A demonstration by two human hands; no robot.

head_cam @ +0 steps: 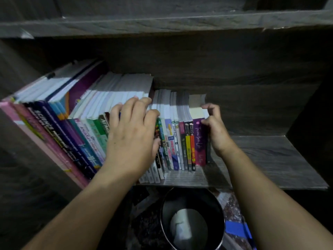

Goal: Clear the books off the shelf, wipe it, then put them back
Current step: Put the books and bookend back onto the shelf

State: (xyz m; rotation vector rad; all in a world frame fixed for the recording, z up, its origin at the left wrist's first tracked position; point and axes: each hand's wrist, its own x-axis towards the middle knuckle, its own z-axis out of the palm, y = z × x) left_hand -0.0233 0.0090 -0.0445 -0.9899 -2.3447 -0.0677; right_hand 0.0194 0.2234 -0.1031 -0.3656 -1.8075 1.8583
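home/study | dark wood shelf (pixel 270 159) w/ schoolbooks (pixel 86 141) | bin (pixel 191 219)

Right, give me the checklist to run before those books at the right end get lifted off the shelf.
1. Right hand at the end book: ok, fingers curl round the purple book.
2. Left hand at the batch's other edge: ok, it rests where the small books begin.
3. Firm squeeze from both sides: cannot tell.
4. Tall books staying up once the batch goes: cannot tell.
5. Drop path: not ok, the bucket stands just below the shelf edge.
6. Wiping cloth at hand: ok, what looks like a pale cloth lies in the bucket.
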